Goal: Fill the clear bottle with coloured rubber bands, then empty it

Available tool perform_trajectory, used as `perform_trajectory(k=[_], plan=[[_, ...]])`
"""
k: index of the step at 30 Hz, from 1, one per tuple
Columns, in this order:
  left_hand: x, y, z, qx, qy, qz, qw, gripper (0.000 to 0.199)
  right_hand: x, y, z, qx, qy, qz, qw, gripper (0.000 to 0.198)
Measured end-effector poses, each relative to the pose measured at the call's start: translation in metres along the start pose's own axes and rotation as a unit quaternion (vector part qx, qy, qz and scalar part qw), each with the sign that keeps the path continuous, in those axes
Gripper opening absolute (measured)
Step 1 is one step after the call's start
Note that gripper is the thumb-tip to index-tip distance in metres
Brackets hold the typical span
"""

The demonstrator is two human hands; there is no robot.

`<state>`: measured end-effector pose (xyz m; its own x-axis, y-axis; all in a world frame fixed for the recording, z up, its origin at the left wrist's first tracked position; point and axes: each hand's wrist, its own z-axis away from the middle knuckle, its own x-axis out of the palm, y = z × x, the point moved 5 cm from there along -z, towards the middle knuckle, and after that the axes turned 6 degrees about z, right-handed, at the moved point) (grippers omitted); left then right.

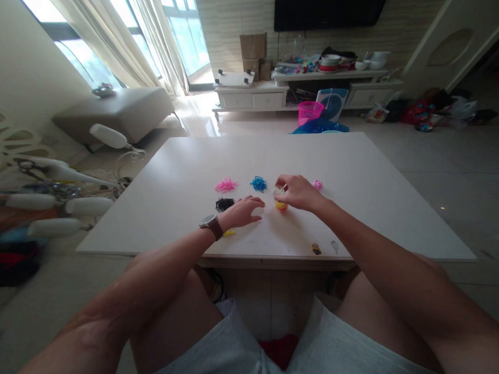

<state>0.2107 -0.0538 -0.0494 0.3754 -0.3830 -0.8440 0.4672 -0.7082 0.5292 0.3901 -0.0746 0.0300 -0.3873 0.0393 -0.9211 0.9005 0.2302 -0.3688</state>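
Note:
My right hand (298, 192) has its fingers closed around a small clear piece (278, 192), which looks like the top of a see-through container. Directly below it, yellow and orange bits (281, 206) show; whether they lie inside the same container I cannot tell. My left hand (246, 210), with a watch on the wrist, reaches low over the table, fingers apart and holding nothing. Beside it lies a pile of black small bands (224, 204). Farther back are a pink pile (226, 185) and a blue pile (258, 183). Some yellow pieces (229, 232) peek out by the watch.
A round pink item (317, 185) sits behind my right wrist on the white table (385, 221). Two small flat figures, one yellow (316, 249) and one pale (334, 247), lie near the front edge. White chair parts (109, 136) stand off the left side.

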Motion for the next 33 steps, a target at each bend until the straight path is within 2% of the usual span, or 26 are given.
perform_trajectory(k=[4,7,10,15,18,20,22,24,27,29,33], plan=[[-0.039,0.018,-0.001,0.025,0.152,0.124,0.98,0.023,0.0,-0.005,0.0,-0.007,-0.004,-0.003,1.0,0.024],[-0.058,0.038,0.005,0.054,0.213,0.181,0.959,0.021,0.001,-0.007,0.001,-0.011,-0.004,-0.002,1.0,0.025],[-0.058,0.05,0.008,0.078,0.213,0.179,0.957,0.021,0.001,-0.009,0.001,-0.011,-0.004,-0.006,1.0,0.024],[-0.047,0.053,0.006,0.097,0.177,0.144,0.969,0.02,0.002,-0.009,0.002,-0.016,-0.003,-0.013,1.0,0.024],[-0.055,0.052,0.005,0.093,0.193,0.137,0.967,0.019,0.002,-0.009,0.002,-0.017,-0.004,-0.012,1.0,0.024],[-0.066,0.046,0.006,0.066,0.199,0.128,0.969,0.019,0.002,-0.009,0.002,-0.018,-0.002,-0.01,1.0,0.023],[-0.077,0.031,0.009,0.009,0.168,0.11,0.98,0.018,0.002,-0.009,0.002,-0.021,0.001,-0.008,1.0,0.022],[-0.08,0.009,0.016,-0.064,0.076,0.089,0.991,0.017,0.002,-0.01,0.003,-0.028,0.0,-0.015,1.0,0.021],[-0.078,-0.026,0.036,-0.177,-0.051,0.07,0.98,0.017,0.006,-0.015,0.004,-0.055,-0.013,-0.046,0.997,0.022],[-0.073,-0.041,0.049,-0.208,-0.101,0.05,0.972,0.019,0.008,-0.02,0.006,-0.081,-0.025,-0.071,0.994,0.022],[-0.059,-0.052,0.064,-0.208,-0.125,-0.005,0.97,0.032,0.013,-0.027,0.008,-0.119,-0.041,-0.104,0.987,0.021]])
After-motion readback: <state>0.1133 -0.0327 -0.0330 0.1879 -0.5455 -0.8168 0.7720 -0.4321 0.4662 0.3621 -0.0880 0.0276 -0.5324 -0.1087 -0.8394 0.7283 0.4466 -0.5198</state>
